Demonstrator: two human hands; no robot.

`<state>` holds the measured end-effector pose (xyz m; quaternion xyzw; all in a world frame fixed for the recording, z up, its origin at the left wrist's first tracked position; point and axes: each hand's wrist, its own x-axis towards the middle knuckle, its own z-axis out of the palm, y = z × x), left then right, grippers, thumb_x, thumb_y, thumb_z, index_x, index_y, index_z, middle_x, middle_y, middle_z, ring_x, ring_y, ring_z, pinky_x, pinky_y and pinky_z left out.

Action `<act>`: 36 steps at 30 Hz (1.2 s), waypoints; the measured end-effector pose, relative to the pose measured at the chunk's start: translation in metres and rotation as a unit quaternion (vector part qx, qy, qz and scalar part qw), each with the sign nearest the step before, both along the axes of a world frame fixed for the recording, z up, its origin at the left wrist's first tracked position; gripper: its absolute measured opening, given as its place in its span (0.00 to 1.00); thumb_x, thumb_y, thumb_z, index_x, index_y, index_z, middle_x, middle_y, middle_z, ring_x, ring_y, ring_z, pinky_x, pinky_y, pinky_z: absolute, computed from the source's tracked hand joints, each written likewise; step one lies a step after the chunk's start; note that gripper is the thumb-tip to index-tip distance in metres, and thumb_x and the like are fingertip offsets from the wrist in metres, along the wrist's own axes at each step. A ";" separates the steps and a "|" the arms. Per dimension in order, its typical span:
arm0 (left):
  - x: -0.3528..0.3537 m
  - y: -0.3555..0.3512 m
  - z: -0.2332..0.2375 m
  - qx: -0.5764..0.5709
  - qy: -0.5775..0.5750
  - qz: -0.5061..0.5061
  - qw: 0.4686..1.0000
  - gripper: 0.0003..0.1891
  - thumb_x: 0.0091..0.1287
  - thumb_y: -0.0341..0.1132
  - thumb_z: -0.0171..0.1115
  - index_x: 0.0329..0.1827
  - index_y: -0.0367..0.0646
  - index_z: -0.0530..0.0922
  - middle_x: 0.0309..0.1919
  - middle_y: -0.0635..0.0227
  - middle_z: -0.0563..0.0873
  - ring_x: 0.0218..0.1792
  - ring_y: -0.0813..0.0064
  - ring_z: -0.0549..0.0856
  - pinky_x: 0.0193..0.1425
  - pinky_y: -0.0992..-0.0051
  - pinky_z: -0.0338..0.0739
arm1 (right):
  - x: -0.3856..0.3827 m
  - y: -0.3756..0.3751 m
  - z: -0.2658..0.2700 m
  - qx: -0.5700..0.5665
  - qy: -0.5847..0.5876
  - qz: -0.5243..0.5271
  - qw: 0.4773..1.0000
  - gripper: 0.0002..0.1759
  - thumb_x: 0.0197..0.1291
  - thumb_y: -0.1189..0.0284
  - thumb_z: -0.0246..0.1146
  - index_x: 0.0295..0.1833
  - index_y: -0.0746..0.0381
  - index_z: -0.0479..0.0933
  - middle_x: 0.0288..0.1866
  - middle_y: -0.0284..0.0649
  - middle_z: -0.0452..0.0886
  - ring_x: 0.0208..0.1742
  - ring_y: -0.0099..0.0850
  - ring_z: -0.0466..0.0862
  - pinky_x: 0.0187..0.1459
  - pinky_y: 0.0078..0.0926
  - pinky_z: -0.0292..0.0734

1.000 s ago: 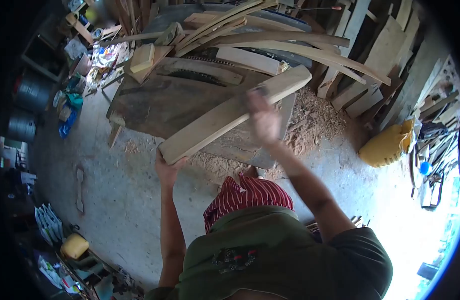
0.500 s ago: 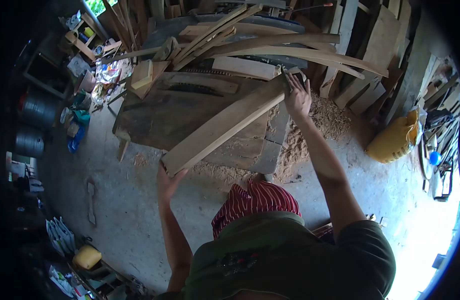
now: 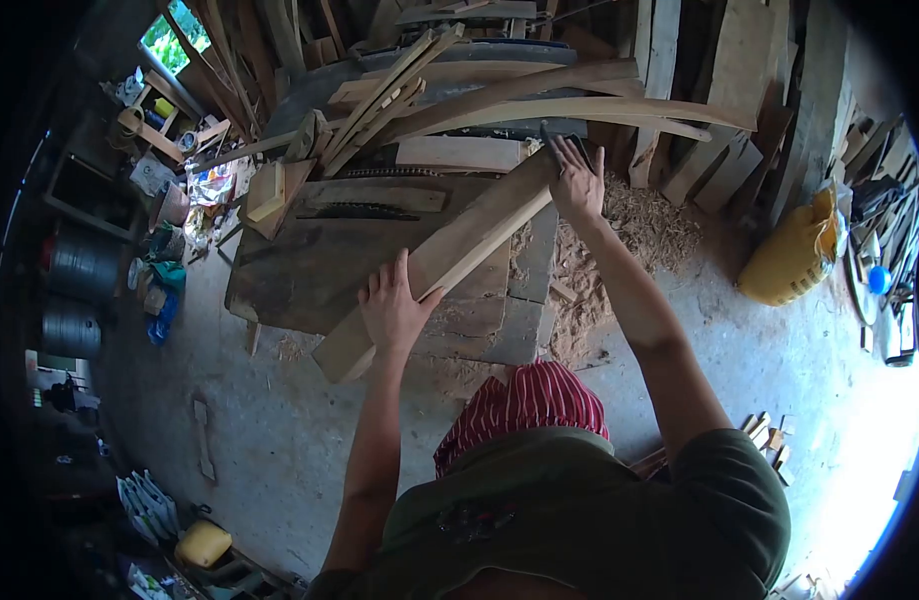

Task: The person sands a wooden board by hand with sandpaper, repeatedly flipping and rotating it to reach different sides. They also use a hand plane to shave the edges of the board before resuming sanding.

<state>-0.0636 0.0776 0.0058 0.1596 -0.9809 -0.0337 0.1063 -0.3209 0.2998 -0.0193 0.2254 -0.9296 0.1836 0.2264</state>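
Note:
A long, thick wooden beam (image 3: 460, 245) lies diagonally over the worktable (image 3: 280, 280), its near end jutting past the table's front edge. My left hand (image 3: 392, 305) rests on the beam's near half, fingers spread. At the beam's far end is my right hand (image 3: 578, 188), fingers extended over the wood beside a dark upright piece (image 3: 552, 145). Exactly what the right fingertips touch is hard to make out. Left of the beam, a dark saw blade (image 3: 360, 211) shows in a slot in the tabletop.
Curved boards (image 3: 580, 108) and thin strips (image 3: 390, 95) lie across the table's back. Wood shavings (image 3: 650, 230) cover the floor at right, near a yellow sack (image 3: 795, 255). Planks (image 3: 730, 80) lean behind. Dark drums (image 3: 75, 265) stand at left.
My left hand has moved from the beam's near end up onto its top face. The beam's near end sits slightly lower in view, and the camera view has shifted.

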 end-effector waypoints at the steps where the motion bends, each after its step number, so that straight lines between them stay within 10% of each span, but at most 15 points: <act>1: -0.001 0.003 0.000 -0.010 0.001 0.018 1.000 0.45 0.53 0.64 0.68 0.69 0.49 0.68 0.53 0.58 0.81 0.54 0.56 0.80 0.54 0.54 0.73 | 0.001 -0.005 -0.005 0.018 0.020 -0.022 0.999 0.27 0.65 0.71 0.52 0.71 0.53 0.69 0.73 0.35 0.71 0.75 0.29 0.68 0.79 0.50 0.37; 8: -0.005 0.006 0.000 -0.038 0.005 0.039 0.999 0.42 0.50 0.65 0.70 0.64 0.49 0.71 0.50 0.61 0.82 0.51 0.58 0.82 0.51 0.55 0.74 | 0.092 -0.028 -0.002 0.073 0.049 0.219 0.972 0.27 0.68 0.70 0.52 0.73 0.52 0.67 0.73 0.33 0.70 0.75 0.26 0.68 0.79 0.49 0.45; 14: -0.005 0.007 -0.001 -0.042 0.024 0.038 0.998 0.42 0.48 0.64 0.71 0.63 0.50 0.72 0.47 0.63 0.83 0.51 0.59 0.82 0.50 0.56 0.75 | -0.030 -0.001 -0.006 0.017 -0.038 -0.017 0.999 0.35 0.60 0.70 0.59 0.75 0.55 0.63 0.76 0.33 0.67 0.77 0.28 0.64 0.80 0.51 0.35; 32: -0.004 0.005 0.000 -0.051 0.062 0.034 0.996 0.43 0.43 0.62 0.75 0.62 0.51 0.75 0.44 0.65 0.84 0.44 0.62 0.83 0.47 0.60 0.75 | 0.040 0.011 -0.004 0.076 0.024 0.041 0.996 0.26 0.73 0.64 0.45 0.73 0.61 0.65 0.74 0.42 0.68 0.75 0.33 0.67 0.80 0.45 0.40; 36: -0.004 0.001 -0.005 -0.042 0.070 0.023 0.996 0.43 0.43 0.61 0.76 0.62 0.51 0.75 0.44 0.66 0.84 0.45 0.63 0.83 0.49 0.60 0.74 | 0.001 0.003 0.005 0.072 -0.030 0.025 0.997 0.33 0.60 0.68 0.55 0.73 0.64 0.65 0.75 0.41 0.67 0.76 0.30 0.65 0.80 0.46 0.38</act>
